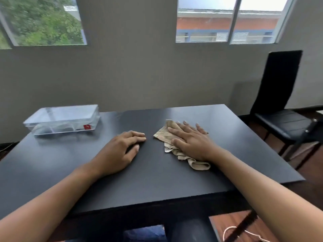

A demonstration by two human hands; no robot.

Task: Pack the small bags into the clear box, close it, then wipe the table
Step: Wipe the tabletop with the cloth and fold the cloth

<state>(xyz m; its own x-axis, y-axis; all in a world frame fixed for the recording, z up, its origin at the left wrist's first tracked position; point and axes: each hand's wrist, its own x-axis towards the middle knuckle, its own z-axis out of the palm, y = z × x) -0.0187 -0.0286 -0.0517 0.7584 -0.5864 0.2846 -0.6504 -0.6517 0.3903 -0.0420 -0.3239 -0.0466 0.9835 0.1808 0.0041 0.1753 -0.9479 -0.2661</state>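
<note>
The clear box [63, 118] stands at the table's far left corner with its lid down; dark shapes show through its front wall beside a small red label. A crumpled beige cloth [168, 137] lies on the black table [157, 175] right of centre. My right hand [190, 140] presses flat on the cloth, fingers spread and pointing to the far left. My left hand [122, 147] rests palm down on the bare tabletop just left of the cloth, fingers loosely curled and holding nothing.
A black chair [279, 105] stands off the table's right side. A grey wall with two windows runs behind the table. The table's front edge is close to my body, with wooden floor showing below at the right.
</note>
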